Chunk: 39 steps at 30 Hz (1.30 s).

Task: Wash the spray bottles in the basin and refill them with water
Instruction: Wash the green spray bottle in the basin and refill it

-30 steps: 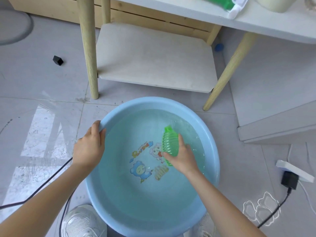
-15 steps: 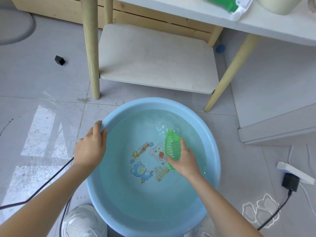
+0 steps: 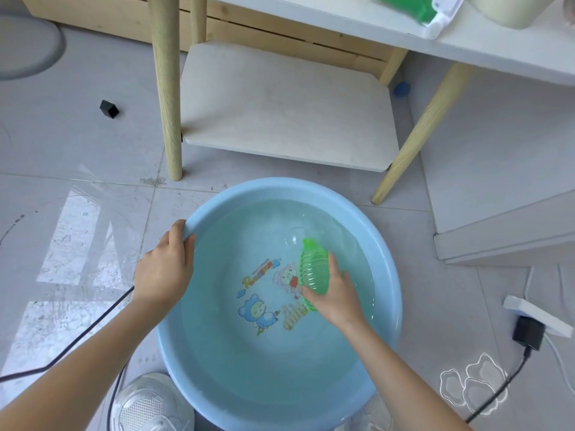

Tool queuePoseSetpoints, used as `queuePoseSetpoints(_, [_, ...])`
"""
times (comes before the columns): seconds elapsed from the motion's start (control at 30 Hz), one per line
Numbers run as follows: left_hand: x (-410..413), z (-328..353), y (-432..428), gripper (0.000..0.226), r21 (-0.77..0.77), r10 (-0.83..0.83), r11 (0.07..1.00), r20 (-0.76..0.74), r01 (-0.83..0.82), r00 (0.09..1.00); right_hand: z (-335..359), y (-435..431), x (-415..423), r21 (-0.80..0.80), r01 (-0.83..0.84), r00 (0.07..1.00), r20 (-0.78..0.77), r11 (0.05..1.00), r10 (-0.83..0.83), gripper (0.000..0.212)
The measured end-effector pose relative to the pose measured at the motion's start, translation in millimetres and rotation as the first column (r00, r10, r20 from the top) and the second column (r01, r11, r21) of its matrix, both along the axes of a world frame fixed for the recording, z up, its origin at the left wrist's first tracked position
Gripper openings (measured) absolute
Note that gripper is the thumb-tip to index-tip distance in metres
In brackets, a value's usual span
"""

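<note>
A light blue basin (image 3: 385, 262) full of water stands on the tiled floor in front of me, with cartoon figures printed on its bottom. My right hand (image 3: 337, 295) grips a ribbed green spray bottle (image 3: 312, 269) with no spray head, lying on its side partly under the water, neck pointing away from me. My left hand (image 3: 165, 269) holds the basin's left rim, fingers curled over the edge. A second green bottle with a white spray head (image 3: 432, 12) lies on the white table above.
A wooden-legged white table (image 3: 485, 42) with a low shelf (image 3: 286, 107) stands just beyond the basin. A black cable (image 3: 77, 340) runs under my left arm. A power strip and charger (image 3: 529, 321) lie on the floor at right. My shoes (image 3: 149, 405) touch the basin's near side.
My right hand has pushed the bottle slightly down and to the right in the water; bubbles appeared near its neck. My left hand stays on the rim.
</note>
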<state>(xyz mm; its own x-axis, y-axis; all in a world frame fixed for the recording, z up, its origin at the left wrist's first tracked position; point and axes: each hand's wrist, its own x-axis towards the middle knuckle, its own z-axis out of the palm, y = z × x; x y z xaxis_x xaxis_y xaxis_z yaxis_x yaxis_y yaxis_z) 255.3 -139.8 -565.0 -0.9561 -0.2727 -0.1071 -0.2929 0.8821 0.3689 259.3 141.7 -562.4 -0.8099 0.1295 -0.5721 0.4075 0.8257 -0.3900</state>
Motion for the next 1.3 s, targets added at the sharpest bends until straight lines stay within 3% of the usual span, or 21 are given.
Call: queuePoseSetpoints(1.3, [0.2,0.9,0.6,0.036,-0.003,-0.007,1.000,-0.019,0.007,1.000,-4.8,0.0,10.4,0.001,0.009,1.000,-0.016,1.000,-0.009,0.101])
